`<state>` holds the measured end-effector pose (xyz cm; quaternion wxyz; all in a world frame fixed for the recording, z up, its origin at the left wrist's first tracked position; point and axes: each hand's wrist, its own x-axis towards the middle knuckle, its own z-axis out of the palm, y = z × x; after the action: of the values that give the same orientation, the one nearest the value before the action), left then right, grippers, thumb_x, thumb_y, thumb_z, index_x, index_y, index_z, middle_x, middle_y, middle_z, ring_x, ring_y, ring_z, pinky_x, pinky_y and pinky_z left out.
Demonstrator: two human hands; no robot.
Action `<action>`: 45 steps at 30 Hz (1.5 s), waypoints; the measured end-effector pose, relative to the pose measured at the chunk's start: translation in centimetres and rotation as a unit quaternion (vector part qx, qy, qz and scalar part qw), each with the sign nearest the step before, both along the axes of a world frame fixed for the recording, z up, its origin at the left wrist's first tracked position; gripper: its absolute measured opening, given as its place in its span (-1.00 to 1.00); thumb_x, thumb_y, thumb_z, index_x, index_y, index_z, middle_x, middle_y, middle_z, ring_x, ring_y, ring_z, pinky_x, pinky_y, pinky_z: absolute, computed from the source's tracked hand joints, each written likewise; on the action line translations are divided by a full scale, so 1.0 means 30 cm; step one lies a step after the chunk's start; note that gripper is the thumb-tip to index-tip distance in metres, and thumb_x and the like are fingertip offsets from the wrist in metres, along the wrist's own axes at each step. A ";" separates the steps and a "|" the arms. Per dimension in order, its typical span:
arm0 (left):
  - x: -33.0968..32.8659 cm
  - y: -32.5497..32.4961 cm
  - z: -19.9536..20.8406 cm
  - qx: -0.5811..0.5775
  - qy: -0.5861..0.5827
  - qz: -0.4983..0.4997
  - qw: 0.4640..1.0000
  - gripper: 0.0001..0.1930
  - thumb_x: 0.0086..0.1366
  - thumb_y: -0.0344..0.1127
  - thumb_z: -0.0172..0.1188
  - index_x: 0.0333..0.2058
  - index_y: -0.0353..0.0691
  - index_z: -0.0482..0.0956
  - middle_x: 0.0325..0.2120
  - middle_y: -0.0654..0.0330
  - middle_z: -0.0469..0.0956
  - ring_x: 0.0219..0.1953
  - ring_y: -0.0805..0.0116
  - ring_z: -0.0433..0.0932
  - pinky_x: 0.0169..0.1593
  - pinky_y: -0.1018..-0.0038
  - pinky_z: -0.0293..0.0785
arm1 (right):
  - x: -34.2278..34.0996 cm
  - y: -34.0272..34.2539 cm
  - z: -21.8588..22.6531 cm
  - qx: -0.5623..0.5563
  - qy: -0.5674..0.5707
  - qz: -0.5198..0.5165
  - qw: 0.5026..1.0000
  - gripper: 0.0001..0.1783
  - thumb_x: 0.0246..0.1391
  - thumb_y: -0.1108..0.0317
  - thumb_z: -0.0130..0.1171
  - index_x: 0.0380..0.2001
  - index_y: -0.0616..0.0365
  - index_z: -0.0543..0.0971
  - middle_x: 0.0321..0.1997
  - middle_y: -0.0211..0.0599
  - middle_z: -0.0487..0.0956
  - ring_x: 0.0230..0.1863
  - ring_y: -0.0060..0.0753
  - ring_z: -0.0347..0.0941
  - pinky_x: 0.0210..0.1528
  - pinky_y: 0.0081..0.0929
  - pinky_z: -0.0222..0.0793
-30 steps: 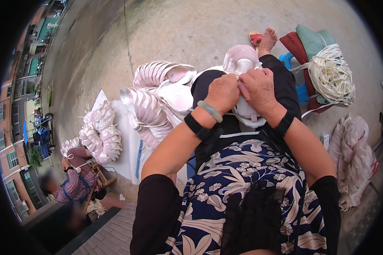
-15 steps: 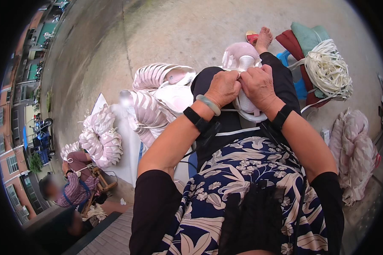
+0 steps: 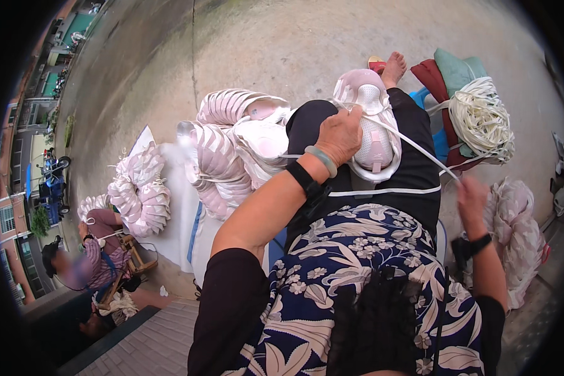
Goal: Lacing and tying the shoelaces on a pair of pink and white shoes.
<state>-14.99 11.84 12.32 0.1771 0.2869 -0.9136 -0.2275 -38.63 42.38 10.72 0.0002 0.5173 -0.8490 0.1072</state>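
A pink and white sneaker (image 3: pixel 373 149) lies across my lap, its toe end away from me. At the sneaker's left edge my left hand (image 3: pixel 341 136) is closed, pinching the lace where it leaves the eyelets. A white shoelace (image 3: pixel 420 147) runs taut from there down to the right. My right hand (image 3: pixel 472 195), smeared by motion, grips that lace out beyond my right thigh. Another white strap (image 3: pixel 382 191) crosses my thighs below the shoe. What lies under my left fingertips is partly hidden.
Stacked bundles of pink-white shoe uppers (image 3: pixel 216 163) lie to my left on white sheeting. At right, a hank of white laces (image 3: pixel 482 119) rests over red and green cloth on a blue stool (image 3: pixel 440 141). Beside my right arm is another bundle (image 3: pixel 514 232). A person (image 3: pixel 94 257) sits at far left.
Both hands were together over the shoe; my right hand has swung out right and toward me, drawing the lace taut. My left hand stays at the shoe.
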 end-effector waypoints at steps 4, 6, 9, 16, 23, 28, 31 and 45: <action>0.001 0.022 -0.002 -0.014 0.017 0.010 1.000 -0.84 0.08 -0.40 0.02 -0.31 -0.23 0.42 -0.53 -0.01 0.48 -0.45 -0.01 0.52 -0.36 0.23 0.48 | -0.206 0.472 -0.009 0.235 0.052 -0.383 0.892 -0.77 -0.03 0.17 0.09 -0.42 0.09 0.51 -0.42 -0.10 0.52 -0.32 -0.02 0.47 -0.32 -0.14 0.31; 0.001 0.025 0.001 -0.024 0.024 0.014 0.999 -0.84 0.10 -0.39 0.02 -0.31 -0.23 0.42 -0.52 -0.02 0.49 -0.44 -0.01 0.52 -0.36 0.22 0.47 | -0.233 0.535 -0.034 0.217 0.057 -0.317 0.921 -0.77 -0.05 0.17 0.09 -0.43 0.09 0.51 -0.45 -0.10 0.52 -0.33 -0.01 0.47 -0.31 -0.12 0.32; 0.016 0.021 0.012 -0.021 0.034 0.012 0.999 -0.84 0.12 -0.34 0.06 -0.31 -0.25 0.43 -0.52 -0.02 0.50 -0.46 0.00 0.52 -0.37 0.23 0.46 | -0.187 0.392 -0.060 0.218 -0.027 -0.167 0.961 -0.76 -0.07 0.17 0.10 -0.46 0.12 0.51 -0.48 -0.09 0.52 -0.34 0.03 0.46 -0.29 -0.10 0.32; 0.031 -0.059 0.015 0.121 0.102 0.181 0.971 -0.72 0.10 -0.31 0.19 -0.25 -0.32 0.41 -0.52 0.07 0.53 -0.51 0.20 0.55 -0.37 0.36 0.45 | 0.090 -0.241 0.104 -0.087 -0.100 0.081 0.988 -0.85 -0.14 0.39 0.17 -0.41 0.12 0.49 -0.43 -0.24 0.45 -0.35 -0.11 0.38 -0.28 -0.27 0.23; -0.041 -0.121 -0.014 0.181 0.195 0.100 0.959 -0.64 0.06 -0.49 0.17 -0.12 -0.39 0.44 -0.47 0.24 0.53 -0.51 0.58 0.46 -0.40 0.62 0.42 | 0.229 -0.503 0.148 -0.189 -0.083 0.191 0.960 -0.59 -0.23 0.43 0.22 -0.19 0.13 0.46 -0.30 -0.30 0.48 -0.21 -0.22 0.38 -0.14 -0.30 0.20; -0.018 -0.164 0.003 0.353 0.134 0.029 0.926 -0.72 0.11 -0.49 0.15 -0.16 -0.38 0.49 -0.42 0.26 0.52 -0.48 0.59 0.44 -0.38 0.63 0.42 | 0.245 -0.516 0.109 -0.163 -0.086 0.178 0.967 -0.59 -0.23 0.42 0.22 -0.19 0.11 0.46 -0.33 -0.33 0.48 -0.23 -0.28 0.38 -0.13 -0.31 0.17; 0.001 -0.184 0.023 0.496 0.134 0.046 0.857 -0.78 0.14 -0.44 0.15 -0.21 -0.38 0.52 -0.42 0.26 0.52 -0.46 0.57 0.44 -0.36 0.62 0.42 | 0.248 -0.509 0.106 -0.147 -0.112 0.176 0.967 -0.61 -0.22 0.42 0.21 -0.20 0.10 0.46 -0.37 -0.35 0.48 -0.25 -0.29 0.38 -0.14 -0.31 0.15; -0.058 -0.089 0.054 -0.055 -0.006 -0.036 0.998 -0.79 0.03 -0.23 0.23 -0.49 -0.28 0.53 -0.51 0.08 0.50 -0.42 0.17 0.51 -0.32 0.40 0.41 | 0.290 -0.517 0.151 -0.178 -0.196 0.194 0.945 -0.83 -0.14 0.44 0.17 -0.37 0.10 0.49 -0.48 -0.28 0.43 -0.35 -0.18 0.41 -0.31 -0.32 0.26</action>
<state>-16.74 9.16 13.92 0.1786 0.2450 -0.9355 -0.1816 -29.93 26.87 15.25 -0.0943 0.6320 -0.6829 0.3540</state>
